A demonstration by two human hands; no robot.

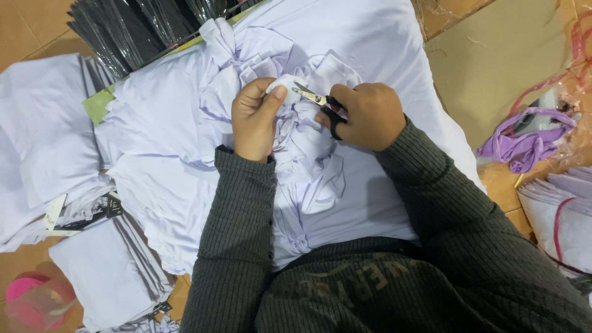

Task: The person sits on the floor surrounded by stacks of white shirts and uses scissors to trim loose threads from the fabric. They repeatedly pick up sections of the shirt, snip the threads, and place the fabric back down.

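A white garment [308,166] lies bunched on my lap over a larger spread of white cloth [166,123]. My left hand [254,118] pinches a small fold of the garment between thumb and fingers. My right hand [364,116] grips small scissors [316,101] with black handles. Their metal blades point left and touch the pinched fold. Both forearms are in dark ribbed sleeves.
Stacks of folded white cloth [108,274] lie at the left. A bundle of black plastic-wrapped items [132,28] sits at the top. Brown cardboard [499,55] and a purple cloth [527,145] lie at the right. A pink object [24,290] is at the bottom left.
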